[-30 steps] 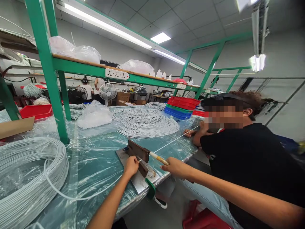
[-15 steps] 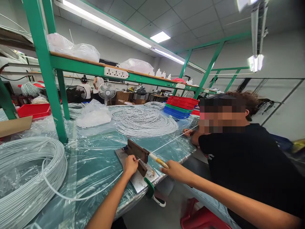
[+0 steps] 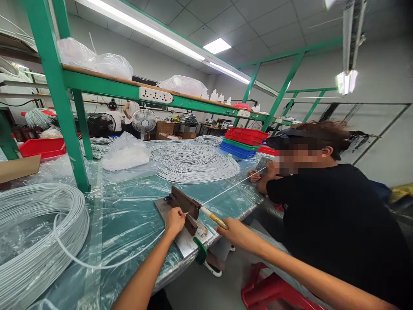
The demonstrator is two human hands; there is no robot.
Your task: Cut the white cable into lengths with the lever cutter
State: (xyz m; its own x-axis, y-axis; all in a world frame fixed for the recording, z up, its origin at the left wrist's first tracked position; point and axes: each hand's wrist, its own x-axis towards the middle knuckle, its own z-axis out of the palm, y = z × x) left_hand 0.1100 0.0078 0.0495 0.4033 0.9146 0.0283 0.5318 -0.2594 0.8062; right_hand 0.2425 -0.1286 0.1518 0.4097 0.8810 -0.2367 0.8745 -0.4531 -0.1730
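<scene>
My left hand [image 3: 175,221] pinches a thin white cable [image 3: 129,261] beside the metal blades of a bench cutter [image 3: 184,202]. My right hand [image 3: 229,230] is wrapped round the end of the cutter's lever handle [image 3: 213,217], which is white with a yellowish taped part. The cutter sits on a flat metal base plate [image 3: 185,246] at the table edge. From my left hand the cable curves back to a large white coil [image 3: 41,241] at the left. Beyond the blades a straight length of white cable [image 3: 234,186] runs to a co-worker's hand [image 3: 254,175].
A co-worker in a black shirt [image 3: 335,215] sits close on the right. A flat pile of white cables [image 3: 196,163] and a plastic bag [image 3: 124,157] lie behind the cutter. Stacked trays [image 3: 241,144] stand farther back. A green post [image 3: 75,142] rises at left; a red stool [image 3: 274,288] is below.
The co-worker's head has turned and shifted a little. My view has moved slightly. Both my hands keep their places at the cutter.
</scene>
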